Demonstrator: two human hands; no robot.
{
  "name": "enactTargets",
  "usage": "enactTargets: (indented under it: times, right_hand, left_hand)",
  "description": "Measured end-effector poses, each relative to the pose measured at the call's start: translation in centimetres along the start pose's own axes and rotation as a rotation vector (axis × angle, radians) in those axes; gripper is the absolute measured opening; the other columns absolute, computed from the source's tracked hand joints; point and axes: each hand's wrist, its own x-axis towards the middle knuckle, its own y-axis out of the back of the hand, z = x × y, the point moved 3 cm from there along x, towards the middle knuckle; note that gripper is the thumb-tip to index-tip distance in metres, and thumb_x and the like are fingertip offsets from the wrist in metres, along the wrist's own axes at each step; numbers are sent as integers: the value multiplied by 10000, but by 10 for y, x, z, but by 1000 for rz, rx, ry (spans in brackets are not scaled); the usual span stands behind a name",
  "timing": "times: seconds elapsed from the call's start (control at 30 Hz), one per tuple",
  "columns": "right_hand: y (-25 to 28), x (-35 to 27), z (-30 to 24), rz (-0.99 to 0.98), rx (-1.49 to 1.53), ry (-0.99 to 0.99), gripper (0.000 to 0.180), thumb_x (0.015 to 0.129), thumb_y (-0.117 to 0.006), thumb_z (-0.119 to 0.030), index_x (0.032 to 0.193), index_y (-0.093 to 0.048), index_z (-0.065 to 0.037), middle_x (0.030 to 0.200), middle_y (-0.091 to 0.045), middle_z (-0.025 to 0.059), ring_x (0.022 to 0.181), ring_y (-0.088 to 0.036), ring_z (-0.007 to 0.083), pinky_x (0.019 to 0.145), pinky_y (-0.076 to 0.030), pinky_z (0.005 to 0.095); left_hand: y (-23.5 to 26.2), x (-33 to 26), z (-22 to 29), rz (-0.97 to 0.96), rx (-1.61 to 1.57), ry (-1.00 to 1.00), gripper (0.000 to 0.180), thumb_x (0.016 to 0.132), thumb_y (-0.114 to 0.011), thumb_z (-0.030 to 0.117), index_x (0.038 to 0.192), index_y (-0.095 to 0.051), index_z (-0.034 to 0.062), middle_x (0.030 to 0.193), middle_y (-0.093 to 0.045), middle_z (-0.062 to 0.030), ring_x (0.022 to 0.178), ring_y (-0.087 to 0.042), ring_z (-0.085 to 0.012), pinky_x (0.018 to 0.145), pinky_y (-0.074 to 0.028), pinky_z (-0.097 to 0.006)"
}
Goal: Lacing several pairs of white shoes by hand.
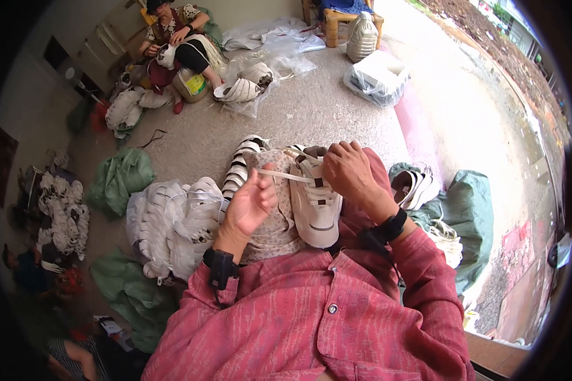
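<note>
A white sneaker [315, 221] rests on my lap with its toe toward me. My left hand [253, 204] is closed, pinching a flat white shoelace [287, 176] between thumb and fingers beside the shoe. The lace is drawn out taut to the left from the eyelets. Over the right side of the shoe's lacing, my right hand [352, 170] is closed with its fingers bent down; what they grip is hidden behind the knuckles. Under the shoe, a floral cloth [270, 236] covers my leg.
Piled white shoes [171, 222] lie at my left, near green sacks [122, 178]. More shoes [416, 187] and a green sack [466, 228] are at my right. A seated person [178, 38] handles a shoe at far left. A plastic-lined box [378, 76] stands far right.
</note>
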Motion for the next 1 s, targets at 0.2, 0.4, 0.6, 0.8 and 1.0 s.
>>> enactTargets:
  times: [0.2, 0.4, 0.6, 0.8, 1.0]
  right_hand:
    - [8, -12, 6, 39, 1499, -602, 193, 827, -563, 19, 1015, -558, -25, 875, -642, 79, 828, -623, 196, 786, -462, 304]
    - [69, -68, 45, 278, 1523, -530, 148, 869, -489, -24, 992, -569, 0, 872, -631, 95, 830, -589, 179, 824, -459, 302]
    - [97, -161, 84, 428, 1163, -794, 192, 908, -527, -86, 1051, -589, 27, 972, -636, 110, 921, -625, 182, 823, -501, 309]
    - [78, -164, 62, -22, 1021, -1019, 253, 939, -602, -167, 1091, -625, 33, 788, -684, 116, 581, -646, 149, 517, -506, 236]
    - [52, -78, 18, -179, 1116, -794, 228, 955, -597, -178, 1059, -633, 21, 686, -644, 49, 505, -583, 98, 447, -433, 205]
  left_hand:
    - [57, -30, 58, -95, -149, -322, 213, 1029, -432, 166, 1096, -577, 25, 733, -429, -9, 636, -436, -125, 558, -400, -256]
    - [82, -80, 89, 366, 19, -556, 200, 1009, -501, 247, 1099, -595, 95, 863, -552, -18, 846, -537, -153, 795, -462, -294]
    - [73, -91, 87, -194, 16, -529, 295, 1010, -503, 242, 1211, -563, 35, 727, -469, 20, 676, -473, -88, 664, -435, -242]
    - [75, -86, 99, 0, 302, -375, 255, 988, -553, 249, 1150, -589, 57, 699, -448, 30, 621, -422, -69, 570, -375, -223]
    - [61, -109, 142, 250, 11, -833, 247, 1004, -508, 196, 1170, -583, 31, 831, -554, -22, 783, -549, -148, 856, -505, -315]
